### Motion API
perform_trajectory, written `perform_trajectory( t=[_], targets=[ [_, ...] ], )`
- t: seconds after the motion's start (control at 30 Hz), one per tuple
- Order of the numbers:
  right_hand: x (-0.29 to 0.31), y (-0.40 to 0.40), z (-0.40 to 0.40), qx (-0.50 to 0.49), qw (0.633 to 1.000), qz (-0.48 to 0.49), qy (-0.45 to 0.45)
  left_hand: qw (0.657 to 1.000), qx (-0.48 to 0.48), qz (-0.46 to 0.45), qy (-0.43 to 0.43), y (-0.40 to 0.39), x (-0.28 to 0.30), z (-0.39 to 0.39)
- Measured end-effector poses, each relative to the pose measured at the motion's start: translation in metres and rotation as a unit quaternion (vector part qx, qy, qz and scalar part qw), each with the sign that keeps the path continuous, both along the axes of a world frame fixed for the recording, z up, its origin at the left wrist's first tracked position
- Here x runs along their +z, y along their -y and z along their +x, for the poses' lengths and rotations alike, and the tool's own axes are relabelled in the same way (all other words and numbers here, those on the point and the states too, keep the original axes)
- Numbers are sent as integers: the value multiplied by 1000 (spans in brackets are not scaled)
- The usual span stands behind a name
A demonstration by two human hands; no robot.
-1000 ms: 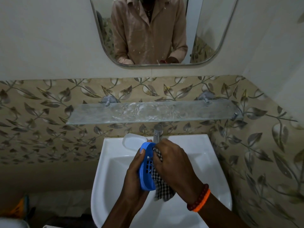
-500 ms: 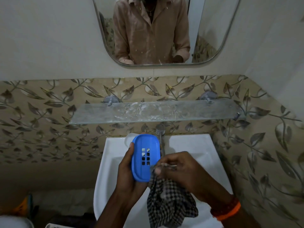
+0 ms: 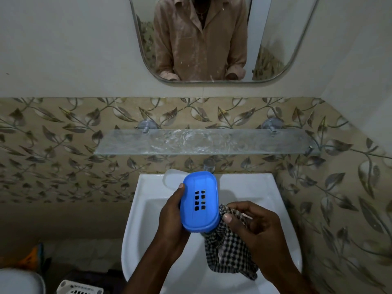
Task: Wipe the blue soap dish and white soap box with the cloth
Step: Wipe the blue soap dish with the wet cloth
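At about 5 o'clock in the view, the right hand (image 3: 256, 232) has its grip closed on a checked cloth (image 3: 230, 254), thumb and fingers pinching a bunched corner while the rest of the cloth hangs down over the white sink (image 3: 146, 219). The pinched corner lies just beside the lower right edge of the blue soap dish (image 3: 200, 201), near the centre of the view; whether cloth and dish actually touch there I cannot tell. The left hand (image 3: 172, 215), coming in from 6 o'clock, has its grip clamped on the soap dish, fingers wrapped along its left side and the thumb tip at its upper left edge. The dish is held above the basin with its flat face and a block of small square holes turned toward the camera, its long axis running roughly from 6 to 12 o'clock. Behind the dish, toward 11 o'clock of it, the white soap box (image 3: 172, 178) rests on the back rim of the sink, partly hidden by the dish. Just past the dish at 12 o'clock stands the metal tap (image 3: 209, 164). Above that a glass shelf (image 3: 203, 143) runs across the leaf-patterned tiles, and at the top a mirror (image 3: 282, 39) reflects a person's shirt.
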State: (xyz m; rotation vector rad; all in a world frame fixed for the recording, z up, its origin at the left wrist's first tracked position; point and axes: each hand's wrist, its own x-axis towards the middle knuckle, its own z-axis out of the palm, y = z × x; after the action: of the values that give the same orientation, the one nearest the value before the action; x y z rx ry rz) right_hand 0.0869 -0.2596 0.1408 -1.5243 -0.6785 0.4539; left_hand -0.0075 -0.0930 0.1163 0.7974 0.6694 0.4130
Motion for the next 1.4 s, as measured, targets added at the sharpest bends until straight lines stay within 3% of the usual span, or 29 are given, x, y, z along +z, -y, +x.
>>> perform_trajectory(
  t=[0.1, 0.2, 0.33, 0.47, 0.67, 0.77, 1.0, 1.2, 1.4],
  targets=[
    [-4, 0, -2, -14, 998, 23, 59, 991, -9, 119, -65, 0, 2, -6],
    [-1, -5, 0, -12, 993, 11, 116, 954, -19, 272, -124, 1, 7, -11],
    [19, -23, 20, 2, 976, -15, 217, 917, -48, 371, -140, 7, 11, -17],
    [32, -33, 28, 28, 968, -21, 249, 920, -49, 365, -134, 5, 11, -19],
    [30, -15, -10, 141, 926, -19, 350, 927, -51, 341, -151, -6, 7, -20],
    [41, -22, 2, 129, 921, -30, 368, 916, -59, 368, -148, -4, 1, -19],
    [59, -40, 31, 58, 927, -35, 369, 932, -92, 336, -103, -2, -1, -22],
    [50, -26, -7, 146, 911, -43, 383, 945, -71, 309, -75, -2, -4, -22],
    [71, -44, 18, 67, 920, -7, 387, 938, -96, 330, -44, 0, 0, -24]
  ],
)
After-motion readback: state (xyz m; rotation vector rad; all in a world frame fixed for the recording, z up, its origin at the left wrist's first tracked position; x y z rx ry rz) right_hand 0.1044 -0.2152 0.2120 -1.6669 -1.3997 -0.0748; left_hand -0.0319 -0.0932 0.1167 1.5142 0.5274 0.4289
